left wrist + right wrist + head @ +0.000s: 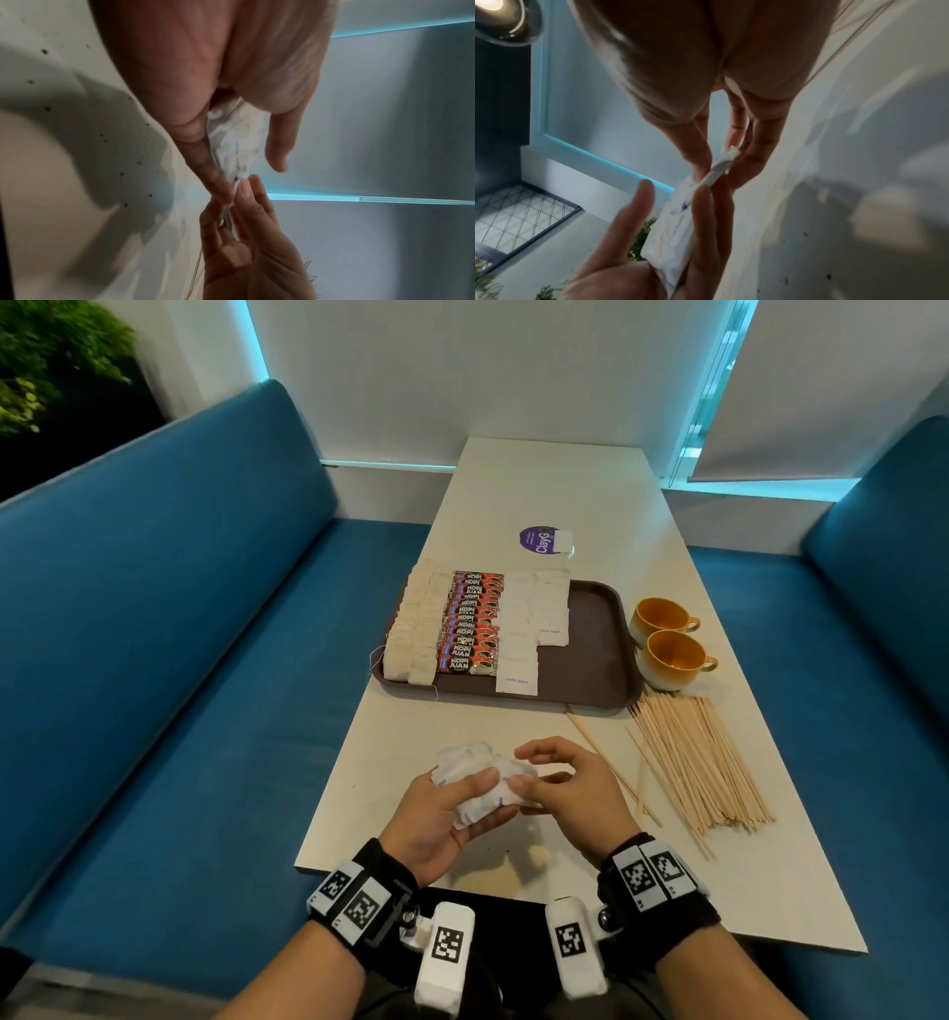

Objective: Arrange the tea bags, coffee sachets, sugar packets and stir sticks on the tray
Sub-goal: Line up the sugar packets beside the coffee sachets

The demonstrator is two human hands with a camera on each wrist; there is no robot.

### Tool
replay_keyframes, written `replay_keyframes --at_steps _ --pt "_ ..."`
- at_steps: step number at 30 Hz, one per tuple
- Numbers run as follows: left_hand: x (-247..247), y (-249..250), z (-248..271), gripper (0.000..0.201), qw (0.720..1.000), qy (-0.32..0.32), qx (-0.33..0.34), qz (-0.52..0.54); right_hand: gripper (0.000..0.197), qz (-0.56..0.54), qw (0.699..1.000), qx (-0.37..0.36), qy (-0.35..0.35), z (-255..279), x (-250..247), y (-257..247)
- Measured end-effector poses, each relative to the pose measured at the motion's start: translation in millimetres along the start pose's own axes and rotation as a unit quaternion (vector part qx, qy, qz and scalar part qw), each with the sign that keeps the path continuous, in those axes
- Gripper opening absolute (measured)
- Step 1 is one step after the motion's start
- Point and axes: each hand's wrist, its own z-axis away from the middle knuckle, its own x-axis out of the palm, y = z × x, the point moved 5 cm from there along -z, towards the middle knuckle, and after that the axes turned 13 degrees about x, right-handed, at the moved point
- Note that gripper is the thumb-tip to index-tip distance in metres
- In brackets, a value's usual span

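Over the near edge of the white worktop (513, 855), the person's left hand (441, 819) gripped a crumpled bunch of white sugar packets (480, 788), fingers and thumb curled around it. The right hand (567, 793) met it from the other side, thumb and fingertips pinching one packet at the end of the bunch; the right wrist view showed that packet (721, 164) caught edge-on between the fingertips.

Farther along the worktop sat a brown tray (595, 639). In it lay orderly rows: tea bags (413, 634) against its left rim, red Kopi Juan coffee sachets (470, 621) beside them, then two columns of white sugar packets (534, 629), leaving the right part of the tray bare.

A loose heap of wooden stir sticks (698, 762) lay on the worktop toward its right edge, just nearer than the tray, with a few strays lying close to the right hand. Two orange cups (667, 642) stood just right of the tray, and a purple round sticker (539, 539) lay beyond it.
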Motion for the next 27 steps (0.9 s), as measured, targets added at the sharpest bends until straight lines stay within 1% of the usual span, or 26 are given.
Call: replay_keyframes --at_steps 2,4,7,9,12,15,19,24,27 --pt "1.8 0.6 1.0 0.054 0.999 -0.013 0.007 -0.034 0.023 0.007 1.000 -0.009 0.014 -1.1 -0.1 0.6" --pt "-0.6 -0.1 -0.5 0.059 0.998 0.004 0.022 -0.054 0.019 -0.011 1.000 -0.010 0.014 -2.0 -0.1 0.4" --pt "-5.5 -0.5 -2.6 0.055 0.998 0.036 0.033 -0.040 0.010 -0.044 0.999 -0.001 -0.024 -2.7 -0.6 2.0" --pt "-6.8 1.2 -2.9 0.052 0.998 0.040 0.033 -0.033 0.015 -0.035 0.998 0.004 -0.045 -3.6 -1.7 4.5" --pt "-6.8 4.2 -2.2 0.047 0.999 0.037 0.030 -0.021 0.025 -0.031 0.998 0.009 -0.049 -6.6 -4.9 6.1" --pt "-2.2 5.5 -1.1 0.042 0.999 0.015 0.020 -0.029 0.023 -0.053 0.997 0.013 -0.047 -10.1 -7.9 5.4" --pt "-2.0 2.7 -4.5 0.040 0.999 0.026 0.004 -0.043 0.023 -0.080 0.995 0.023 -0.060 -12.7 -11.3 7.1" --pt "-8.3 -3.5 -16.1 0.032 0.997 0.077 -0.011 -0.015 0.022 -0.086 0.995 0.038 -0.024 -24.6 -21.7 9.0" --pt "-16.4 -4.1 -22.7 0.020 0.993 0.113 -0.014 -0.002 0.020 -0.084 0.996 0.041 0.006 -35.3 -30.2 4.3"
